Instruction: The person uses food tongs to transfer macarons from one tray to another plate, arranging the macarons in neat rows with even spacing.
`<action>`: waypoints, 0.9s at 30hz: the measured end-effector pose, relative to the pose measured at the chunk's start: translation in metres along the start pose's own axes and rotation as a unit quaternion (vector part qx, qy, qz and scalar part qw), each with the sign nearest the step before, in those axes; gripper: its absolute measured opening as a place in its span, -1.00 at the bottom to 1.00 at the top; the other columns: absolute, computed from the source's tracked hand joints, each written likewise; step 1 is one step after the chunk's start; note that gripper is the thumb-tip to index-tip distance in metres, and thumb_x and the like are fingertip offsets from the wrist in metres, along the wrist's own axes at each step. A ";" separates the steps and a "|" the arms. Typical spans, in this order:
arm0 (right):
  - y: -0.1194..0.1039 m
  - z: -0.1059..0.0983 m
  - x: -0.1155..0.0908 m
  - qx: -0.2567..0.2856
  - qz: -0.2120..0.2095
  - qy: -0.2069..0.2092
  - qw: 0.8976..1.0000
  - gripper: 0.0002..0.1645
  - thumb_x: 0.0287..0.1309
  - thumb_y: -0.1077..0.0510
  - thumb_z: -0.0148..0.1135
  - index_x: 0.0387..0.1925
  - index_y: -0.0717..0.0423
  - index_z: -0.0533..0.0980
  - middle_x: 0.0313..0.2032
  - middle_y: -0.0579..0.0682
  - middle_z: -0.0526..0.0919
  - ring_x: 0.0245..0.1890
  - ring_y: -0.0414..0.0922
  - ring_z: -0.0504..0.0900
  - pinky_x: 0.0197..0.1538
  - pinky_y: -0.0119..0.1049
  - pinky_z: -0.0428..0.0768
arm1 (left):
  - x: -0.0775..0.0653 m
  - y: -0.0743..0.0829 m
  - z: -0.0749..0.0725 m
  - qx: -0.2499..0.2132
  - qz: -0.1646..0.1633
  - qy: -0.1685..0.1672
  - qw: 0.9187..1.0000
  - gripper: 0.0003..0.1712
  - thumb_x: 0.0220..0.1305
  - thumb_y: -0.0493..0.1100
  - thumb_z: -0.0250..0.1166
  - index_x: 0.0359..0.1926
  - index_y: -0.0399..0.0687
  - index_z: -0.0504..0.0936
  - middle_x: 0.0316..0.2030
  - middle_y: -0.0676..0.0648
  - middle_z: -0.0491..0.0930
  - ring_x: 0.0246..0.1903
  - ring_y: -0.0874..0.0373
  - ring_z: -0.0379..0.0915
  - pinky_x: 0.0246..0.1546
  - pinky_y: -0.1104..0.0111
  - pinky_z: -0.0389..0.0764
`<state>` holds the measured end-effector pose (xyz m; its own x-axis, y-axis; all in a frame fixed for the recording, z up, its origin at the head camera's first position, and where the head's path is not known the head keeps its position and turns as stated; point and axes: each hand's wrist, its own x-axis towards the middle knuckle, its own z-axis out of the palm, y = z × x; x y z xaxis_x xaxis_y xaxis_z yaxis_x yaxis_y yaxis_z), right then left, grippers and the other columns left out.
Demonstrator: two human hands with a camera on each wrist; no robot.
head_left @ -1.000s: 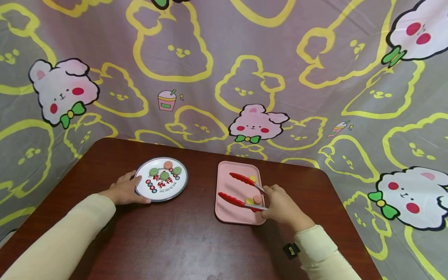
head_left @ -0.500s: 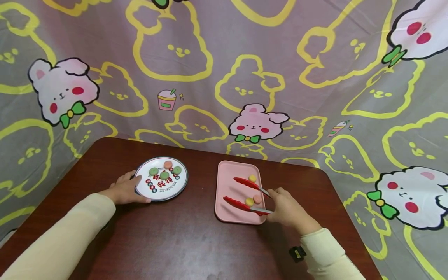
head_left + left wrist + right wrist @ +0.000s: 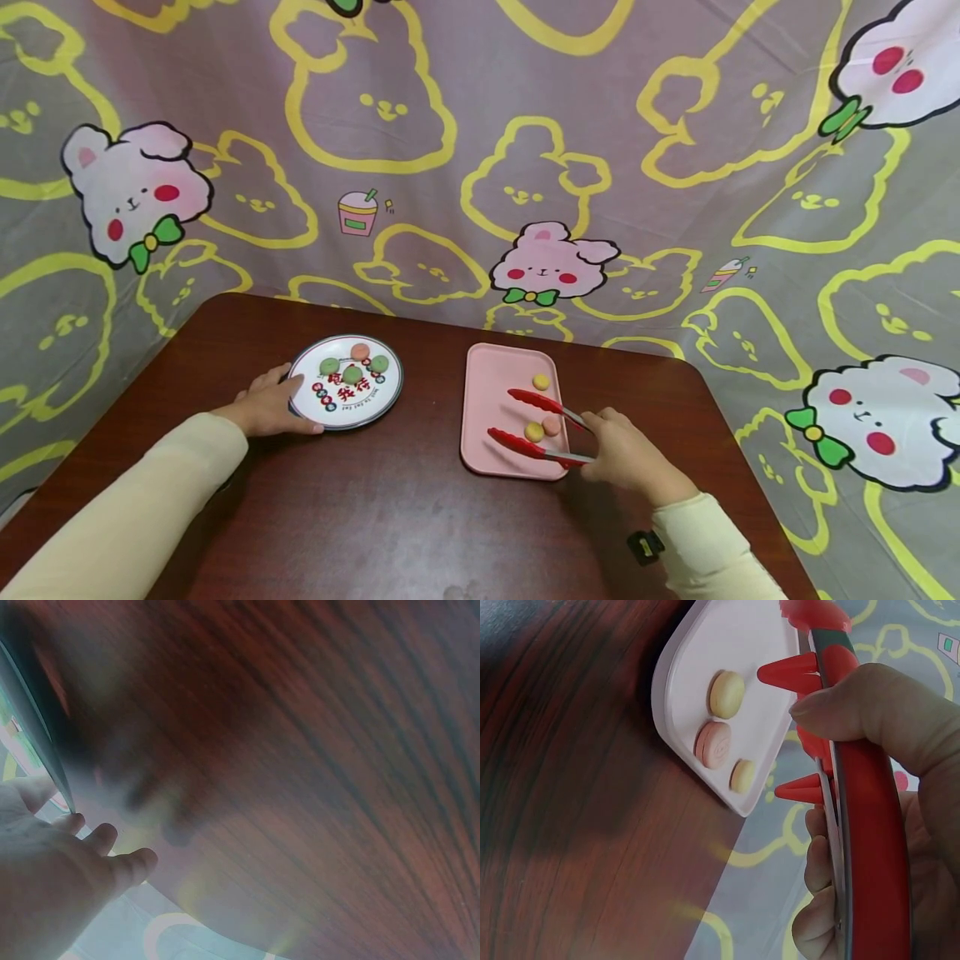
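Note:
My left hand (image 3: 266,406) holds the rim of a round white plate (image 3: 378,398) with red characters. Green macarons (image 3: 352,375) and a pink macaron (image 3: 360,352) lie on the plate. In my right hand (image 3: 626,454) I grip red-tipped metal tongs (image 3: 552,406), arms spread, with nothing between the tips. The tongs reach over a pink rectangular tray (image 3: 487,375). Toward its right side lie a yellow macaron (image 3: 540,382), and nearer me another yellow macaron (image 3: 727,694) beside a pink macaron (image 3: 714,745). In the left wrist view, the plate (image 3: 37,724) shows edge-on by my fingers (image 3: 135,866).
Plate and tray stand apart on a dark red-brown wooden table (image 3: 420,508). Behind the table hangs a curtain (image 3: 420,125) printed with rabbits and yellow outlines. A small black device (image 3: 645,547) sits at my right wrist by the cream sleeve (image 3: 701,533).
My right hand and the tongs have drifted right and slightly toward me. The tongs now cover less of the yellow macarons. My left hand and the plate stay in place.

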<state>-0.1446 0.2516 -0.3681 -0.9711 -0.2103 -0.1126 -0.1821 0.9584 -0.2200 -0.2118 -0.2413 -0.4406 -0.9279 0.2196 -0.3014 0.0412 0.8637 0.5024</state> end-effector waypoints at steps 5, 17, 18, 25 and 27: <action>0.003 0.000 -0.002 -0.001 0.010 -0.011 1.000 -0.10 -0.43 0.18 0.57 0.11 0.36 0.49 -0.24 0.10 0.53 -0.31 -0.06 0.43 -0.27 -0.19 0.56 | 0.000 0.000 0.000 0.000 0.000 -0.001 1.000 0.40 -0.15 0.35 0.46 0.36 -0.58 0.03 0.33 -0.57 -0.19 0.28 -0.55 -0.28 0.18 -0.38 -0.07; 0.013 -0.002 -0.011 -0.014 0.011 -0.012 1.000 -0.18 -0.42 0.19 0.54 0.05 0.34 0.53 -0.34 0.03 0.47 -0.36 -0.08 0.39 -0.30 -0.18 0.51 | 0.002 -0.003 0.001 0.006 0.004 0.001 1.000 0.40 -0.16 0.37 0.46 0.36 -0.57 0.04 0.33 -0.57 -0.17 0.28 -0.55 -0.26 0.17 -0.39 -0.05; 0.013 -0.002 -0.012 -0.013 0.012 -0.014 1.000 -0.19 -0.41 0.20 0.53 0.05 0.34 0.53 -0.35 0.03 0.47 -0.36 -0.08 0.39 -0.30 -0.19 0.50 | 0.002 -0.003 0.001 0.006 0.004 0.001 1.000 0.40 -0.16 0.37 0.46 0.36 -0.57 0.04 0.33 -0.57 -0.17 0.28 -0.55 -0.26 0.17 -0.39 -0.05; 0.016 -0.003 -0.015 -0.010 0.027 -0.022 0.999 -0.18 -0.41 0.20 0.56 0.06 0.36 0.53 -0.33 0.05 0.50 -0.36 -0.07 0.41 -0.27 -0.17 0.56 | 0.001 -0.001 0.001 0.004 0.003 -0.003 1.000 0.40 -0.16 0.37 0.45 0.37 -0.57 0.03 0.33 -0.58 -0.18 0.27 -0.56 -0.26 0.17 -0.40 -0.06; 0.017 -0.003 -0.016 -0.010 0.031 -0.026 0.999 -0.17 -0.41 0.20 0.57 0.06 0.35 0.53 -0.32 0.05 0.51 -0.35 -0.07 0.42 -0.26 -0.15 0.58 | 0.000 -0.001 0.000 0.002 0.003 -0.003 1.000 0.40 -0.15 0.36 0.45 0.37 -0.57 0.03 0.33 -0.58 -0.18 0.27 -0.56 -0.27 0.17 -0.40 -0.07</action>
<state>-0.1332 0.2719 -0.3671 -0.9713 -0.1601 -0.1759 -0.1259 0.9734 -0.1912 -0.2117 -0.2419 -0.4413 -0.9252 0.2281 -0.3034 0.0485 0.8638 0.5015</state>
